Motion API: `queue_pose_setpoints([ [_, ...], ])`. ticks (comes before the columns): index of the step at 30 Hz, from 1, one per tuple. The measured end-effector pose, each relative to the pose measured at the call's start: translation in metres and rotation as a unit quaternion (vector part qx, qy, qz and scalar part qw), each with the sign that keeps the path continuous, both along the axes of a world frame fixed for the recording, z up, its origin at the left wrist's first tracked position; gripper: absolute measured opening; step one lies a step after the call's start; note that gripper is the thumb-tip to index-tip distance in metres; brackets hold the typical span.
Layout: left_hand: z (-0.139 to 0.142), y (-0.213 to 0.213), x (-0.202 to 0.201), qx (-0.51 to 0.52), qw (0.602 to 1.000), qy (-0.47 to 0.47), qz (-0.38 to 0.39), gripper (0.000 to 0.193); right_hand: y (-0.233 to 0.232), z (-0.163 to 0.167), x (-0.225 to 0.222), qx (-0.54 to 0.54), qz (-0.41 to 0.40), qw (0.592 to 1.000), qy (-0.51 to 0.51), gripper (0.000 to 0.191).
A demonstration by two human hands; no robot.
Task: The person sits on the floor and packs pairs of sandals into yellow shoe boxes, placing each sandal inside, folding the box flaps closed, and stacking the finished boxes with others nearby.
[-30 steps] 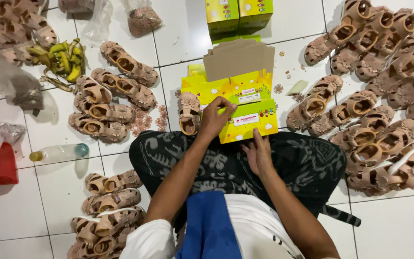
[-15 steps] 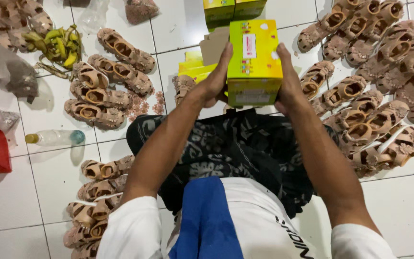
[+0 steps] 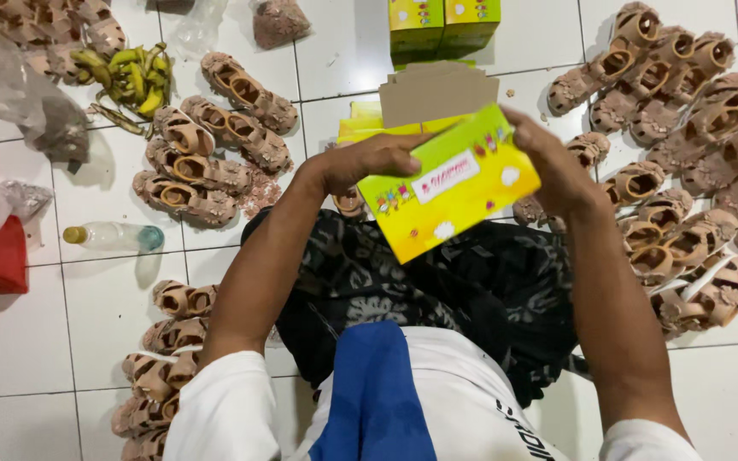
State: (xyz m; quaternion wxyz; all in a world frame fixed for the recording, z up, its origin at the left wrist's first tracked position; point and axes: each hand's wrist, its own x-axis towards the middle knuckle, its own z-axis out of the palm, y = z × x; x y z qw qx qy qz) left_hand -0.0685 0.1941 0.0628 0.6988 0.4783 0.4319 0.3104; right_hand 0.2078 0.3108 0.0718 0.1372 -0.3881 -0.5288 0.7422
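I am holding a yellow box between both hands at the centre of the frame, tilted with its printed face up. My left hand is clamping its left end, fingers curled over the top edge. My right hand is gripping the right end, though the fingertips are hidden behind the box, so I am only guessing they wrap underneath. The box is covering most of the flat yellow cartons and part of the brown cardboard lying on the floor above it. My lap is hiding the tiles below.

Half a second ago I was holding the box upright and higher; it is now leaning over to the right and sitting lower.

Tan sandals are lying in rows at the left, and another heap is running off the right edge. Bananas are sitting at the upper left, a plastic bottle at the left, and two more boxes are cut off at the top.
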Motion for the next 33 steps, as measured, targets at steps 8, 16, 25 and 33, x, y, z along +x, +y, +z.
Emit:
queue_pose_setpoints([
  [8, -0.028, -0.007, -0.04, 0.023, 0.994, -0.042, -0.094, 0.084, -0.041, -0.029, 0.007, 0.027, 0.125, 0.99, 0.058, 0.096],
  [16, -0.066, -0.026, -0.012, 0.05, 0.849, -0.241, 0.467, 0.082, -0.048, -0.076, -0.073, -0.038, -0.184, 0.961, 0.204, 0.072],
  [25, -0.145, 0.063, -0.071, -0.074, 0.845, -0.308, 0.431, 0.067, -0.039, -0.148, -0.068, 0.377, -0.045, 0.923, -0.054, 0.053],
  [33, -0.153, 0.09, -0.106, -0.074, 0.842, -0.321, 0.428, 0.07, -0.064, -0.195, -0.057, 0.581, 0.026, 0.798, -0.159, 0.057],
])
